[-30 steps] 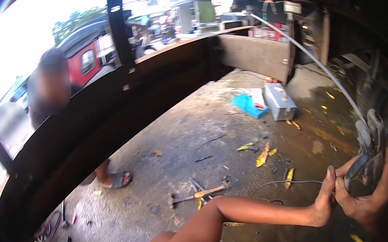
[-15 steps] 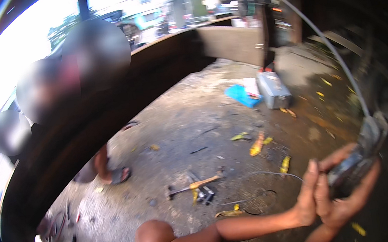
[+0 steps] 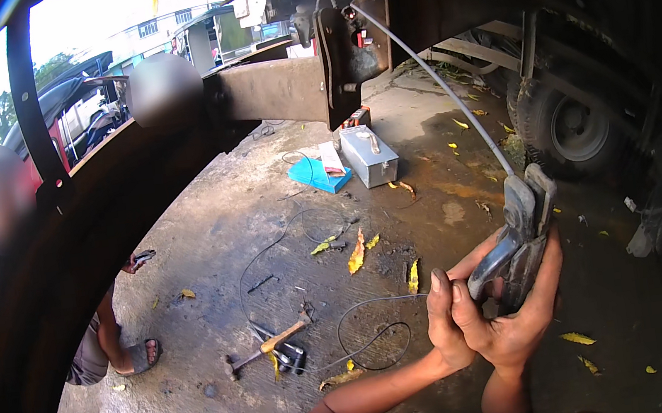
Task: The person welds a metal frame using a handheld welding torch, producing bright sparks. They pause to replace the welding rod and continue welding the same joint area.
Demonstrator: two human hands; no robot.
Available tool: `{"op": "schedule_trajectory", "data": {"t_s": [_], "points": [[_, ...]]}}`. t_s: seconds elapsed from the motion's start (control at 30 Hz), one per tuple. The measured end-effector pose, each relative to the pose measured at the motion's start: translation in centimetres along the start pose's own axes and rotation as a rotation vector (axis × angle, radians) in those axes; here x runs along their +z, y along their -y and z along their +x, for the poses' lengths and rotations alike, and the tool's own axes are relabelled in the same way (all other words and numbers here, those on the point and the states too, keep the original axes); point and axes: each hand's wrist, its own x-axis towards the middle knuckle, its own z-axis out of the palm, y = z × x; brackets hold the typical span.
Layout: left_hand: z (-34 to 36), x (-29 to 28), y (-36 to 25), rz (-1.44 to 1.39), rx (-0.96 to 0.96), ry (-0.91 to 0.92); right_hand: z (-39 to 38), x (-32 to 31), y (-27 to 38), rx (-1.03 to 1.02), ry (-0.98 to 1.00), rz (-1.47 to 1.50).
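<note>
My left hand (image 3: 446, 332) and my right hand (image 3: 509, 340) are pressed together at the lower right, both closed around a dark, worn electrode holder (image 3: 513, 245). A long grey welding rod (image 3: 449, 90) rises from its jaws, slanting up and left. Its far end lies close to a rusty steel bracket (image 3: 335, 68) under the vehicle frame; whether they touch I cannot tell. Some of my left fingers are hidden behind the holder. A thin dark cable (image 3: 406, 347) loops over the ground towards my hands.
A thick dark frame beam (image 3: 121, 201) curves across the left. On the concrete lie a hammer (image 3: 270, 344), a blue folder (image 3: 315, 177) and a grey metal box (image 3: 374, 155). A truck wheel (image 3: 575, 124) stands at right. Beyond the beam is another person's sandalled foot (image 3: 143, 356).
My view has swung right and steadied, bringing the bracket and wheel into clear sight. Both hands keep hold of the electrode holder, now nearer the picture's middle.
</note>
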Motion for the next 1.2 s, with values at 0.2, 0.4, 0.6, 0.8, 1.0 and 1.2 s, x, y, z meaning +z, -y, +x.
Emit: {"op": "schedule_trajectory", "data": {"t_s": [0.2,0.4,0.6,0.8,1.0,1.2], "points": [[1.0,-0.6,0.0,0.04,0.006,-0.002,0.6,0.5,-0.4,-0.095,-0.036,-0.124],[1.6,-1.0,-0.4,0.041,-0.01,-0.011,0.7,1.3,-0.8,-0.138,-0.053,-0.155],[1.9,-2.1,0.3,-0.043,-0.037,0.097,0.8,1.7,-1.0,-0.141,-0.046,-0.165],[1.9,-2.5,0.9,-0.066,-0.03,0.13,0.8,1.8,-1.0,-0.148,-0.047,-0.161],[2.0,-2.9,1.4,-0.096,0.053,0.188,0.8,2.5,-1.1,-0.022,-0.031,0.267],[1.3,-2.8,1.2,-0.063,0.12,0.209,-0.3,1.8,-1.5,-0.082,-0.027,0.124]]}}
